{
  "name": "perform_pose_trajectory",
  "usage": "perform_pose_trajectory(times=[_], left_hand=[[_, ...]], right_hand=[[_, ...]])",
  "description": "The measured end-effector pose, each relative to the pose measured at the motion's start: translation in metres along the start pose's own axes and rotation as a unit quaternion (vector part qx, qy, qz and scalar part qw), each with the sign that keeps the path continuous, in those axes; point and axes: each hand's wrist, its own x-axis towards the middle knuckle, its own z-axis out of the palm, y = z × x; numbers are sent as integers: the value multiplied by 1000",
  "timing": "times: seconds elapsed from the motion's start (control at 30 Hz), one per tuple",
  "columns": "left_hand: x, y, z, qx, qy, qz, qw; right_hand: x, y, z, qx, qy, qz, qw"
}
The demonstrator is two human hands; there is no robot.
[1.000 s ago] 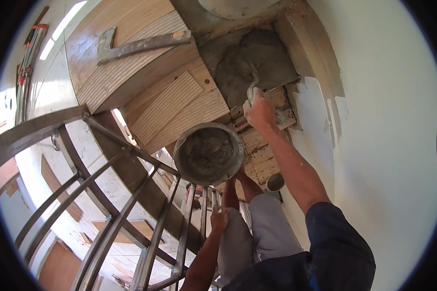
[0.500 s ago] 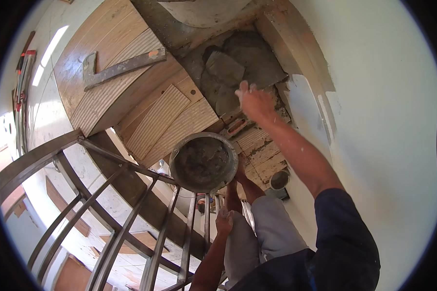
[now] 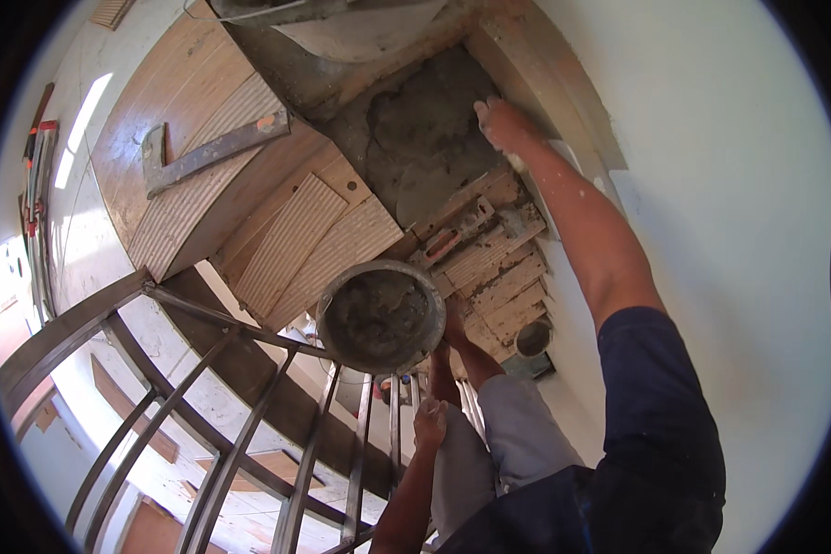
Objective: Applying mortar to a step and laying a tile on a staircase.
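Mortar (image 3: pixel 425 129) sits beyond the bucket (image 3: pixel 323 319); your right hand (image 3: pixel 508 127) has moved from its near edge toward the wall (image 3: pixel 720 203), so work shifts there. Fingers curled, can't tell on what. Left hand (image 3: pixel 430 425) half-curled at knee (image 3: pixel 454 432), hold unclear.

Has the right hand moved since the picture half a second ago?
Yes. Judged against the round bucket, the right hand has moved farther away, up and rightward in the picture.

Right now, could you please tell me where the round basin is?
In the head view, the round basin is below and left of centre, beside the metal railing, below the ridged tiles.
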Motion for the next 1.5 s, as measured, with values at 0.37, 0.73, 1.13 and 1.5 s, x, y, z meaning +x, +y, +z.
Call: perform_pose_trajectory(times=[0.37,0.73,1.13,1.5], left_hand=[[29,130,-98,-161,107,118,974],[266,349,-438,142,612,313,712],[309,386,-454,99,577,111,803],[305,376,-474,154,564,94,806]], right_hand=[[-51,-38,13,383,-78,142,909],[-101,-98,62,23,-118,-98,988],[-42,-10,24,-59,60,20,996],[-157,-53,50,-59,-165,6,984]])
